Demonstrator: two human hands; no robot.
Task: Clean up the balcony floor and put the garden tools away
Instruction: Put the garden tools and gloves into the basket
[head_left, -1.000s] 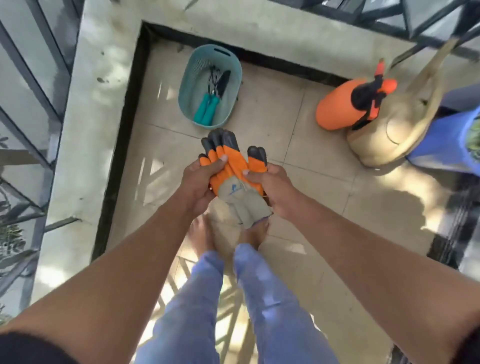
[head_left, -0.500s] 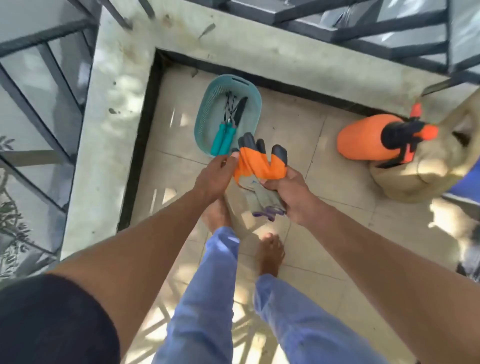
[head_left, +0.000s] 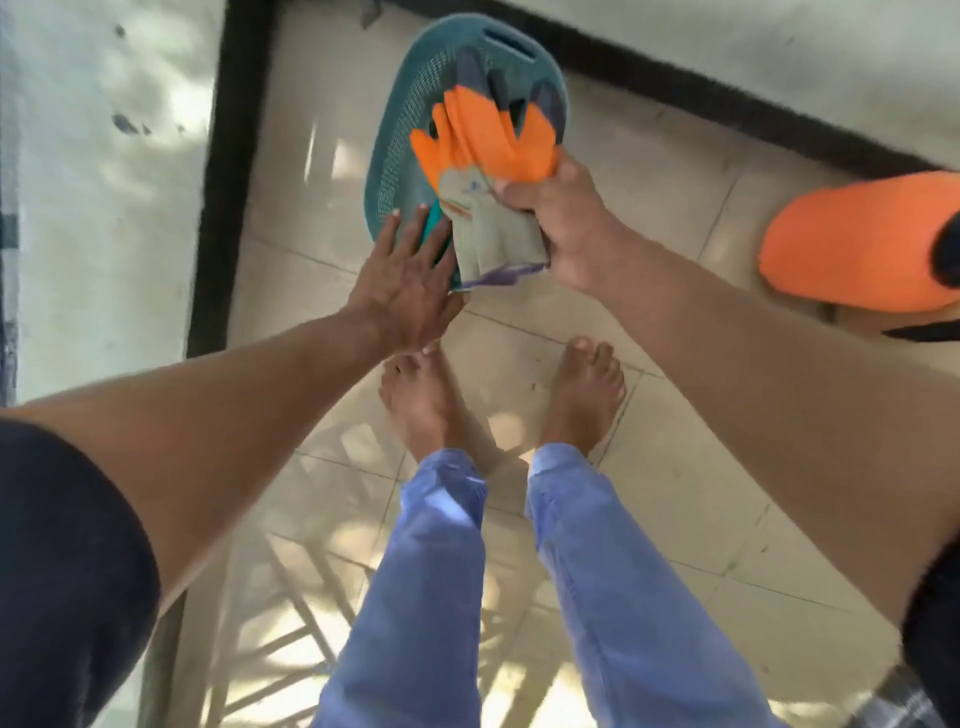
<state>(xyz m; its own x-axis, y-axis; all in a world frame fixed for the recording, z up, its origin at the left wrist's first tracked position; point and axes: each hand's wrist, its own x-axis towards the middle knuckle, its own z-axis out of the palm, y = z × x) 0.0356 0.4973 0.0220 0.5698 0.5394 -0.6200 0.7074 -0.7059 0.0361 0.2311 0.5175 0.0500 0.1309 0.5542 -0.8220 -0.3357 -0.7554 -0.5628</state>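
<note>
Left hand: the left hand (head_left: 402, 275) is flat, fingers straight and spread, holding nothing; it hovers at the near rim of the basket, just left of the glove cuffs. Whether it touches the rim or the cuffs cannot be told.
Basket: the teal basket (head_left: 387, 176) stands on the tiled floor (head_left: 649, 171) beyond both hands, in the corner by the dark-edged kerb (head_left: 228, 171). A teal handle shows just beyond the left fingertips; the rest of the contents are hidden by the gloves.
Gloves: the orange gloves (head_left: 488, 143), stacked as a pair, are held over the basket, dark fingertips pointing away from the person, grey knit cuffs toward the wrist.
Right hand: the right hand (head_left: 558, 218) grips the pair where the cuffs meet the palms, thumb on top, fingers curled beneath.
Handling judgement: light, soft and floppy; the coated palms look grippy, the knit cuffs pliable. Not fragile. The bunched middle is the sound place to hold, keeping both gloves together.
Step judged in hand: lowering the gloves into the basket.
Sprayer: an orange sprayer (head_left: 857, 244) sits on the floor well to the right of the right hand, not yet put away.
</note>
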